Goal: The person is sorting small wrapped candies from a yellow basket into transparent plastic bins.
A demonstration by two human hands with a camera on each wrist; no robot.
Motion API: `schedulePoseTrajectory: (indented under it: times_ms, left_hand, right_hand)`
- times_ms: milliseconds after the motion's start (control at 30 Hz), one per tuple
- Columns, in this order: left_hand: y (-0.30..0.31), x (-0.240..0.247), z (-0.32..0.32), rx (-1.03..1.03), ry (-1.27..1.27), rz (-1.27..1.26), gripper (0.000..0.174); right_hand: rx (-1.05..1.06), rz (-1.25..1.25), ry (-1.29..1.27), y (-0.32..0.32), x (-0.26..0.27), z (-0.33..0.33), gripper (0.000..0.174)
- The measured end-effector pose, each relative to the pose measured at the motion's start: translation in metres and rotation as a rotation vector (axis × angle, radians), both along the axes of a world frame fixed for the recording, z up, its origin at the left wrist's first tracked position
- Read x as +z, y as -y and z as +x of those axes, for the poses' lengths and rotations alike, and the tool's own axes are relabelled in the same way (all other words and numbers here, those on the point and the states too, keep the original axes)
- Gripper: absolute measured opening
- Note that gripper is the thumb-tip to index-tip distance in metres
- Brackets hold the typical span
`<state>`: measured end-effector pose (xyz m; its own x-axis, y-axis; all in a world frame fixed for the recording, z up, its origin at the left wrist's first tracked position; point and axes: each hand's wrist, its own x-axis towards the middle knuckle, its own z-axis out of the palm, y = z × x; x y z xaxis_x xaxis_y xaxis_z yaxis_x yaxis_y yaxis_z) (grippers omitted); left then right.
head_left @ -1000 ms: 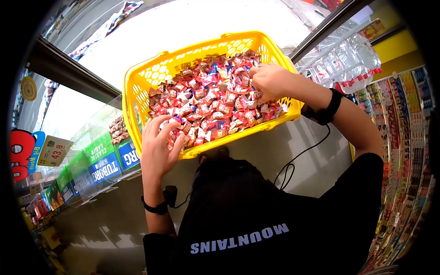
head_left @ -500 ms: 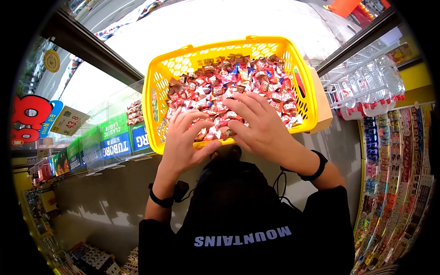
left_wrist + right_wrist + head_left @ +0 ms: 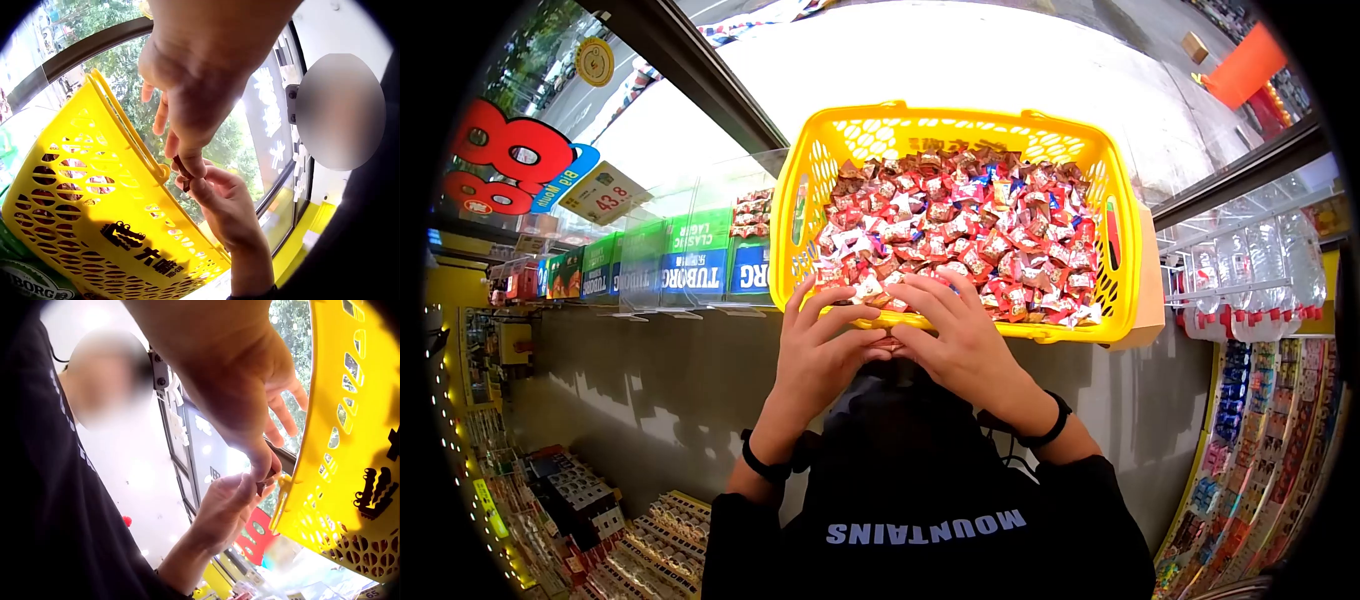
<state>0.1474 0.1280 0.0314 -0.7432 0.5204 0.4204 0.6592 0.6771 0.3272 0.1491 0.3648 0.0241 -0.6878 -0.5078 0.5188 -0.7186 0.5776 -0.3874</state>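
A yellow plastic shopping basket [image 3: 960, 115] is filled with wrapped candies [image 3: 960, 215], mostly red and brown. At its near rim, my left hand [image 3: 818, 350] and right hand [image 3: 965, 348] come together in front of my chest. Between them is one small dark red wrapped candy [image 3: 182, 171], pinched by thumb and fingertips from both sides. The right wrist view also shows this candy [image 3: 262, 485] close beside the basket wall, largely covered by the fingers. The other fingers of both hands spread loosely toward the basket.
Green and blue beer cartons [image 3: 695, 255] line a clear-fronted shelf on the left. A cardboard box [image 3: 1148, 290] shows behind the basket's right side. Bottles [image 3: 1250, 270] hang in a wire rack at right, above shelves of small packets [image 3: 1250, 430]. A window frame [image 3: 700, 75] crosses upper left.
The right hand has come out from the candies toward the left hand, and both have drawn back to the near rim, now pinching a candy between them. The head view has shifted left.
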Motion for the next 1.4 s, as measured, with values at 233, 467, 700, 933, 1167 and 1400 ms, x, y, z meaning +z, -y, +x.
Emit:
schedulePoseTrajectory:
  times_ms: [233,467,700,933,1167,1400]
  left_hand:
    - [0.044,-0.005,-0.003,0.004,-0.018,0.059,0.028]
    - [0.12,-0.012,-0.021,-0.029,-0.189,0.131,0.034]
    - [0.243,-0.03,-0.052,-0.036,-0.292,0.136,0.035]
    - [0.318,-0.061,-0.093,0.05,-0.166,0.089,0.035]
    - [0.342,-0.091,-0.119,-0.018,-0.046,0.069,0.039]
    - [0.357,-0.114,-0.131,0.179,0.025,-0.033,0.058]
  right_hand:
    - [-0.001,-0.029,0.033,0.045,0.003,-0.005,0.015]
    - [-0.095,0.031,0.045,0.128,0.008,-0.015,0.018]
    - [-0.068,0.0,0.103,0.238,0.015,-0.035,0.021]
    - [-0.163,-0.005,0.195,0.319,-0.024,-0.077,0.034]
    - [-0.127,0.136,0.027,0.348,-0.066,-0.108,0.035]
    - [-0.211,0.208,0.013,0.363,-0.102,-0.147,0.022]
